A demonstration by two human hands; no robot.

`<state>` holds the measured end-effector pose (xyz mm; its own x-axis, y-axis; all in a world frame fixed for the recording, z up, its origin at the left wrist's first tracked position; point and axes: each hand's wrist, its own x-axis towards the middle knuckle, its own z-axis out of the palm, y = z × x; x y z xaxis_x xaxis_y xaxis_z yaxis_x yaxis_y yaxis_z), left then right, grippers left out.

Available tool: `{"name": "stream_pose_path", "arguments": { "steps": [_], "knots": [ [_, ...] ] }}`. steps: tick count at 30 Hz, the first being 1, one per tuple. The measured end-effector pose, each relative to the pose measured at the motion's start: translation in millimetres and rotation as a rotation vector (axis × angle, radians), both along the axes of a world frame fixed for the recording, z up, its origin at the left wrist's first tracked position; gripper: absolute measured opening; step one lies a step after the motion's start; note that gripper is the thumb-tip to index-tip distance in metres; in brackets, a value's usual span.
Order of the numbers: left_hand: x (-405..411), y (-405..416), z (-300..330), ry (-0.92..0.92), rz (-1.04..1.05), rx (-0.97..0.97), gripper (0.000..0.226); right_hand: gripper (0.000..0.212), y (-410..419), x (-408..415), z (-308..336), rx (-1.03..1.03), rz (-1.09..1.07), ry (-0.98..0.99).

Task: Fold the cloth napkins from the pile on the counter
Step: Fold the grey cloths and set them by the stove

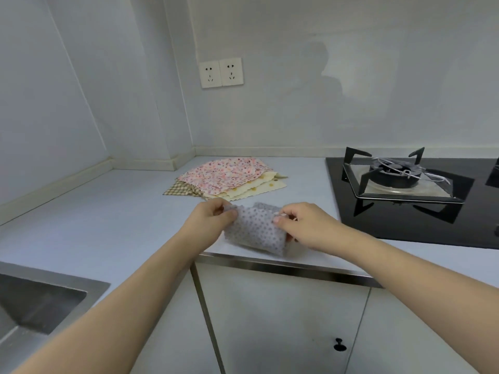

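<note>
- Left hand point(213, 215) and right hand point(302, 225) pinch grey dotted napkin point(255, 230), partly folded, at counter point(108, 217) edge.
- Pile point(226, 178) at 12 o'clock: at least 3 napkins unfolded.

Napkin pile point(225, 178) on counter point(108, 211), behind held napkin point(253, 230); stove point(405, 182) right, sink point(35, 300) left

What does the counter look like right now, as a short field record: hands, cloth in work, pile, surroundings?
left hand: pinches the grey napkin's left edge
right hand: pinches its right edge
grey napkin: partly folded, at the counter's front edge
pile: behind it; pink floral on top, cream and checked beneath
counter: pale
gas hob: right
sink: left
</note>
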<state>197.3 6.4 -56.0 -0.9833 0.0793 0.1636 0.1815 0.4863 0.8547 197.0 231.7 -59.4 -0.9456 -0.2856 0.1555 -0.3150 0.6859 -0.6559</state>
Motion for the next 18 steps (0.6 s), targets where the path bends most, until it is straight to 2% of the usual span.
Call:
{"name": "stream_pose_path", "arguments": {
  "steps": [2,5,11,14,18],
  "knots": [
    [-18.0,14.8,2.0,-0.017,0.027,0.033,0.017,0.032,8.5,-18.1,11.5,0.007,-0.035,-0.078],
    [-49.7,40.2,0.2,-0.017,0.063,-0.028,0.020,0.032,20.6,-48.5,19.1,-0.003,-0.106,-0.165],
    [-99.6,67.1,-20.2,0.115,0.127,-0.389,0.016,0.028,28.2,-90.9,4.5,0.141,-0.162,-0.201],
    [-108.1,70.3,-38.3,0.139,0.127,-0.508,0.014,0.035,34.3,-101.2,-6.6,0.223,-0.204,-0.181],
    [-112.5,72.8,-49.0,0.197,0.155,-0.611,0.021,0.029,42.2,-107.1,-12.4,0.267,-0.204,-0.160]
  ]
}}
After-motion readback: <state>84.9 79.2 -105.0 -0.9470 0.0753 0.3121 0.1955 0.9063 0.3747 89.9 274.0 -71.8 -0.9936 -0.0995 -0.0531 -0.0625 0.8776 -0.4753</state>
